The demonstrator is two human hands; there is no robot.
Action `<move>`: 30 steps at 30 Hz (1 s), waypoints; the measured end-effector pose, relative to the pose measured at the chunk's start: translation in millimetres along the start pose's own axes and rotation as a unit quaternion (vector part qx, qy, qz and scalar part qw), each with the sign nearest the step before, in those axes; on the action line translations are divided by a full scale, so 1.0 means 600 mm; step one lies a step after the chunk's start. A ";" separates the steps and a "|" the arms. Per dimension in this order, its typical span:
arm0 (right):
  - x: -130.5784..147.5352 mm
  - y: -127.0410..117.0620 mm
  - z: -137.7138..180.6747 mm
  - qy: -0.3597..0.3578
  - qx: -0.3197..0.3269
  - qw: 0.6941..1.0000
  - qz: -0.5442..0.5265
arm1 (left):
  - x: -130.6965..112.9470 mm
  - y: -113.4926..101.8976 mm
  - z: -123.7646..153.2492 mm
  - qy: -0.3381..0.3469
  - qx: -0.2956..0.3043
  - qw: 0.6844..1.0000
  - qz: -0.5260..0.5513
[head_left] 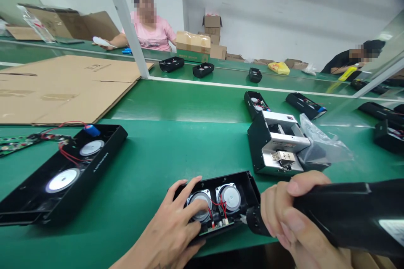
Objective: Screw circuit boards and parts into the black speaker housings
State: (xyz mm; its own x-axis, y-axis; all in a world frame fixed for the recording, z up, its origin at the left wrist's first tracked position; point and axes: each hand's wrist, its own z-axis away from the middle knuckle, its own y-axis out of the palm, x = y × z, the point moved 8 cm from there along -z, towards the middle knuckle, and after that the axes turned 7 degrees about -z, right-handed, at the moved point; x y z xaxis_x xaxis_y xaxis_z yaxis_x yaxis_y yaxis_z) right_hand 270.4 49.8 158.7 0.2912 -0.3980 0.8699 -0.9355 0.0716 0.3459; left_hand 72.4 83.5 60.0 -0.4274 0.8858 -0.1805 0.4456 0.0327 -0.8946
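A black speaker housing (pixel 244 183) lies near the front edge of the green bench, its inside facing up. Two round speaker drivers (pixel 231 198) sit in it, with red wires and a small circuit board (pixel 217 228) along the near side. My left hand (pixel 181 218) grips the housing at its left end, fingers spread over one driver and the near wall. My right hand (pixel 293 210) is wrapped round a black electric screwdriver (pixel 341 210). Its tip points left at the near right corner of the housing, by the board's end; I cannot make out a screw there.
At left lies a larger open speaker housing (pixel 104 151) with a blue cylinder (pixel 91 130) and a wired board (pixel 19 145). A silver-black machine (pixel 277 145) and a plastic bag (pixel 325 143) stand beyond my right hand. Flat cardboard (pixel 63 86) lies far left. Two people sit across the bench.
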 end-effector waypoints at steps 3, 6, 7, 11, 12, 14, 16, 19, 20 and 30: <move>0.005 0.006 0.003 -0.008 0.013 1.000 0.018 | 0.000 -0.002 0.000 0.001 0.000 1.000 0.000; 0.008 0.005 0.005 -0.004 0.005 0.999 0.034 | -0.002 -0.003 0.000 0.004 0.001 1.000 0.000; 0.007 0.004 0.005 -0.002 0.003 0.999 0.035 | -0.002 -0.004 0.000 0.004 0.001 1.000 0.000; 0.005 0.004 0.004 0.004 0.009 1.000 0.027 | -0.003 -0.007 -0.002 0.004 0.001 1.000 0.002; 0.005 0.003 0.003 0.004 0.010 1.000 0.027 | -0.003 -0.007 -0.003 0.004 0.002 1.000 0.002; 0.006 0.002 0.002 0.009 0.013 0.999 0.029 | -0.001 -0.006 -0.002 0.003 0.003 1.000 0.004; 0.007 0.002 0.003 0.020 0.022 0.999 0.032 | 0.000 -0.004 -0.001 0.003 0.002 1.000 0.008; 0.008 0.002 0.003 0.027 0.031 0.999 0.031 | 0.002 0.001 0.002 0.000 0.007 1.000 0.013; 0.007 0.002 0.003 0.029 0.031 0.999 0.030 | 0.002 0.001 0.002 -0.001 0.008 1.000 0.013; -0.001 0.007 0.007 0.006 0.005 1.000 0.023 | -0.001 0.000 -0.001 0.001 0.014 1.000 0.002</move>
State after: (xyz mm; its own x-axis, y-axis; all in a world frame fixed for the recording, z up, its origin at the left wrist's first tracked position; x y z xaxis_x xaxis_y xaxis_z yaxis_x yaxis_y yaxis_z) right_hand 265.7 46.8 158.1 0.2500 -0.3827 0.8894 -0.9498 0.0813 0.3020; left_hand 73.2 83.5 60.5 -0.4245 0.8866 -0.1837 0.4247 0.0158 -0.9052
